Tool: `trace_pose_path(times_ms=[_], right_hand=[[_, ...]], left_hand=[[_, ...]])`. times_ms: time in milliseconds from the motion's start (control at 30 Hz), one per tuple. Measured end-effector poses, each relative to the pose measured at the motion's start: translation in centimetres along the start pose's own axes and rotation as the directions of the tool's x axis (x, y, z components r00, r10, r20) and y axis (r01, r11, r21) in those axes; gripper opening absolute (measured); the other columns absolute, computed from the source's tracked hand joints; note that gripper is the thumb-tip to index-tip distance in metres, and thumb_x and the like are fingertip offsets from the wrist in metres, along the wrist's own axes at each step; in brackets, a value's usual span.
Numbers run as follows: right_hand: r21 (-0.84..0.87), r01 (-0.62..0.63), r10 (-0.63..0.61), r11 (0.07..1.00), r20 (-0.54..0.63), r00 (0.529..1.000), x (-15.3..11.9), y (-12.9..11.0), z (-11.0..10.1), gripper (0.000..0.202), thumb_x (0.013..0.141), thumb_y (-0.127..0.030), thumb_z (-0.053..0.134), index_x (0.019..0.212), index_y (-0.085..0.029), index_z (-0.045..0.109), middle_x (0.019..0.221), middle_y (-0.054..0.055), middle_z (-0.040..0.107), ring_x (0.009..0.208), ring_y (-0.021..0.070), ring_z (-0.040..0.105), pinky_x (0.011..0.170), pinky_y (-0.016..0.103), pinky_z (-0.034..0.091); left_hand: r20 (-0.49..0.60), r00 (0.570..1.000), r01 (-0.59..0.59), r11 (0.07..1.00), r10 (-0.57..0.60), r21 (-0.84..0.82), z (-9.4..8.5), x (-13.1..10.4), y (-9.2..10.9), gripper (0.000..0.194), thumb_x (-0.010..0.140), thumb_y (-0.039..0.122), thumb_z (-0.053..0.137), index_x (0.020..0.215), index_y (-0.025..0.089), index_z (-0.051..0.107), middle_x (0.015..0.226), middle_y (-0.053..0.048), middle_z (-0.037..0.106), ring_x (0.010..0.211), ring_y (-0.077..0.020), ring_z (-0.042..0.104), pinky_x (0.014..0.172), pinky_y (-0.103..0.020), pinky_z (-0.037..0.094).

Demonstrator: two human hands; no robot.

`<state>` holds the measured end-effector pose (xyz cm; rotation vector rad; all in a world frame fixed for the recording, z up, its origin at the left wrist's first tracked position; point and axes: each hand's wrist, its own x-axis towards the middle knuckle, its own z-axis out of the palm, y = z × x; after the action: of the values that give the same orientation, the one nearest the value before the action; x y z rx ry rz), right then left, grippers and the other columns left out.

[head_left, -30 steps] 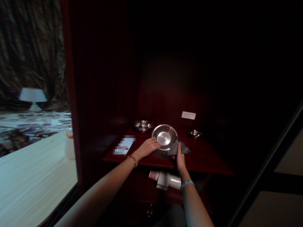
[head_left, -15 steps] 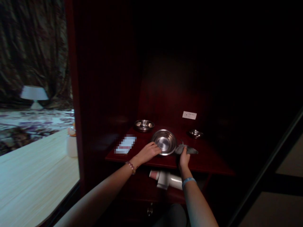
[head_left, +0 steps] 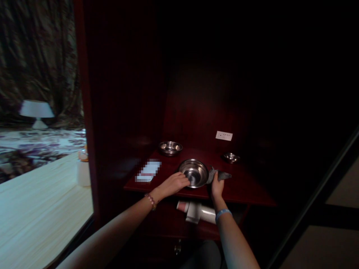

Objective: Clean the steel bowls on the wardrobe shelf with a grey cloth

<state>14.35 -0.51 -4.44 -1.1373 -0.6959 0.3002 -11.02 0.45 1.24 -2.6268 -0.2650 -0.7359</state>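
Observation:
A round steel bowl (head_left: 195,172) sits flat near the front of a dark red wooden shelf (head_left: 246,190). My left hand (head_left: 175,183) grips its near left rim, with a bead bracelet on that wrist. My right hand (head_left: 217,185) holds a grey cloth (head_left: 223,175) against the bowl's right side; a blue band circles that wrist.
A second steel bowl (head_left: 169,147) stands at the back left of the shelf, a small steel dish (head_left: 230,157) at the back right. A blurred flat packet (head_left: 147,171) lies left. A white socket plate (head_left: 224,135) is on the back wall. A white hair dryer (head_left: 198,213) lies below.
The bowl, tilted up toward me a second ago, now lies flat and closer to the front edge. The cloth has shifted from under the bowl to its right side.

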Motion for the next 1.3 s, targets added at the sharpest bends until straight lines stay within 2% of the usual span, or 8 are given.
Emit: trace_pose_path(times_ms=[133, 400, 667, 933, 1000, 1067, 1200, 1300], right_hand=[[-0.041, -0.05, 0.046, 0.998, -0.091, 0.995, -0.2, -0.6, 0.0, 0.067, 0.075, -0.062, 0.06, 0.118, -0.01, 0.065, 0.123, 0.018, 0.07, 0.117, 0.0303, 0.064, 0.102, 0.039, 0.047], [-0.043, -0.047, 0.046, 0.998, -0.028, 0.999, -0.2, -0.6, 0.2, 0.063, 0.071, -0.059, 0.064, 0.112, -0.011, 0.065, 0.115, 0.017, 0.073, 0.107, 0.0297, 0.068, 0.093, 0.039, 0.05], [-0.178, -0.066, 0.035, 0.982, -0.173, 0.984, -0.8, -1.5, 0.0, 0.062, 0.081, -0.049, 0.049, 0.13, -0.014, 0.039, 0.12, 0.018, 0.067, 0.104, 0.0274, 0.068, 0.091, 0.037, 0.05], [-0.178, 0.069, -0.124, 0.982, -0.32, 0.939, -1.2, -4.1, -0.8, 0.051, 0.083, -0.041, 0.05, 0.128, -0.016, 0.049, 0.12, 0.016, 0.066, 0.103, 0.0263, 0.065, 0.092, 0.037, 0.048], [-0.237, 0.187, -0.239, 0.953, -0.214, 0.947, -0.8, -5.5, -1.0, 0.045, 0.083, -0.039, 0.051, 0.12, -0.015, 0.059, 0.117, 0.014, 0.067, 0.106, 0.0261, 0.062, 0.095, 0.037, 0.046], [-0.333, 0.338, -0.34, 0.88, 0.053, 0.939, -0.4, -7.3, -0.9, 0.039, 0.084, -0.037, 0.052, 0.116, -0.017, 0.065, 0.113, 0.011, 0.068, 0.102, 0.0247, 0.063, 0.092, 0.035, 0.047], [-0.524, 0.67, -0.253, 0.526, 0.655, 0.712, -0.6, -10.9, 1.0, 0.034, 0.083, -0.024, 0.058, 0.115, -0.028, 0.069, 0.12, 0.007, 0.066, 0.098, 0.0218, 0.065, 0.081, 0.031, 0.049], [-0.59, 0.771, -0.085, 0.238, 0.778, 0.622, -1.5, -12.2, 3.2, 0.04, 0.084, -0.012, 0.054, 0.117, -0.027, 0.069, 0.128, 0.011, 0.064, 0.1, 0.0236, 0.067, 0.078, 0.031, 0.049]], left_hand=[[0.0, 1.0, -0.005, 0.999, 0.005, -0.051, -0.1, 0.0, 0.2, 0.013, 0.094, 0.015, 0.053, 0.094, 0.021, 0.064, 0.086, -0.001, 0.067, 0.084, -0.0154, 0.058, 0.082, -0.03, 0.04], [0.019, 0.999, -0.04, 0.995, 0.042, -0.09, -0.1, 0.2, 0.2, 0.016, 0.097, 0.019, 0.049, 0.095, 0.021, 0.065, 0.09, -0.001, 0.069, 0.082, -0.015, 0.06, 0.082, -0.029, 0.042], [-0.015, 0.996, 0.078, 0.965, -0.084, -0.249, -0.4, 0.0, 0.4, 0.027, 0.096, 0.032, 0.052, 0.119, 0.025, 0.065, 0.111, -0.005, 0.07, 0.109, -0.0191, 0.06, 0.101, -0.034, 0.041], [-0.029, 0.899, 0.376, 0.803, -0.438, -0.462, 0.1, -0.1, -0.4, 0.092, 0.066, 0.054, 0.082, 0.144, 0.024, 0.042, 0.157, -0.016, 0.032, 0.142, -0.0309, 0.033, 0.114, -0.048, 0.034], [-0.009, 0.865, 0.42, 0.734, -0.501, -0.533, 1.0, -0.2, -0.9, 0.095, 0.065, 0.053, 0.083, 0.143, 0.021, 0.04, 0.16, -0.02, 0.023, 0.146, -0.0325, 0.028, 0.115, -0.049, 0.033], [0.021, 0.839, 0.431, 0.642, -0.543, -0.634, 1.6, -0.3, -1.5, 0.093, 0.068, 0.051, 0.081, 0.143, 0.019, 0.035, 0.157, -0.023, 0.026, 0.143, -0.0319, 0.035, 0.113, -0.048, 0.036], [0.13, 0.851, 0.402, 0.472, -0.509, -0.784, 2.1, -0.4, -2.0, 0.067, 0.078, 0.048, 0.074, 0.129, 0.021, 0.039, 0.135, -0.015, 0.053, 0.118, -0.0237, 0.059, 0.099, -0.04, 0.047], [0.155, 0.844, 0.413, 0.438, -0.514, -0.798, 2.1, -0.5, -1.9, 0.062, 0.073, 0.048, 0.078, 0.117, 0.021, 0.044, 0.122, -0.01, 0.059, 0.105, -0.0206, 0.061, 0.092, -0.036, 0.048]])
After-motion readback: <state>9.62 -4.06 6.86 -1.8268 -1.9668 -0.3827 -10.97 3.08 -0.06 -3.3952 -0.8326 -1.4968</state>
